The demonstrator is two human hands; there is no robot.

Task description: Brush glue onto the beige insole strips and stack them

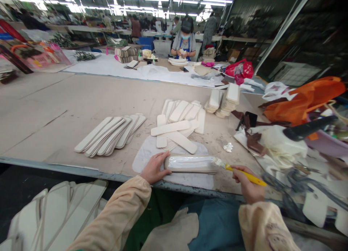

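Note:
My left hand (154, 167) presses with spread fingers on the left end of a small stack of cream strips (190, 164), which lies on a pale sheet (146, 153) at the table's near edge. My right hand (248, 185) is closed round a yellow-handled brush (241, 172). The brush's bristles touch the right end of the stack, whose top looks wet and glossy. Just beyond the stack lie loose cream strips (174, 129), some crossed over one another.
A fanned row of strips (108, 135) lies to the left, piled strips (225, 99) at the back right. Orange bag (304, 99), brown scraps and clutter fill the right side. More strips (54, 214) sit below the table edge. A person (185, 41) works at the far end.

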